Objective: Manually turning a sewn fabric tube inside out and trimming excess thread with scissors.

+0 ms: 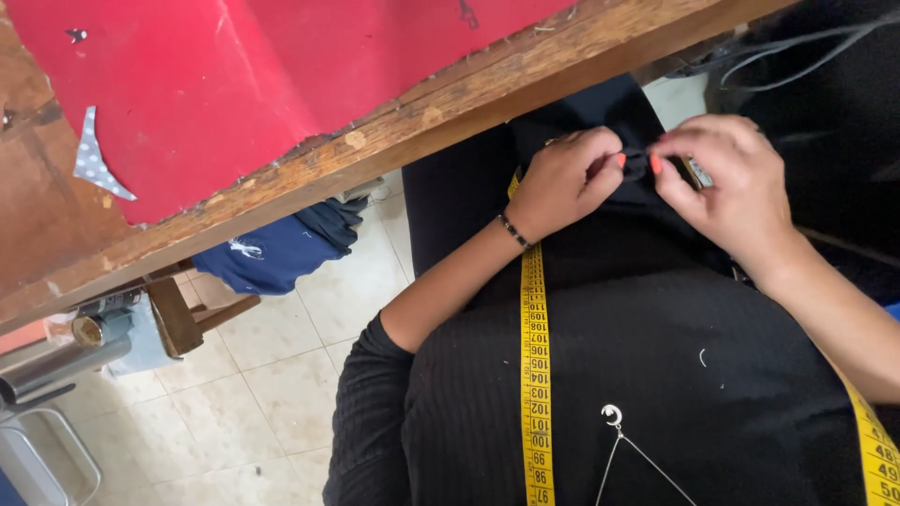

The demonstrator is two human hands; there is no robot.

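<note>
Pinching a fold of black fabric (pixel 630 201) in the lap, just below the wooden table edge (pixel 403 141), the left hand (pixel 565 180) and right hand (pixel 729 183) press fingertips together on it. A yellow measuring tape (pixel 535 375) hangs down the black top.

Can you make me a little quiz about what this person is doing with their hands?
1. True or false: both hands pinch the black fabric on the lap.
2. What hangs around the person's neck? A) a yellow measuring tape B) a green scarf C) a white rope
3. Fill in: the table has a wooden edge and a ____ top.

Key:
1. True: the left hand and right hand meet at a small fold, fingers closed on it.
2. A
3. red
</note>
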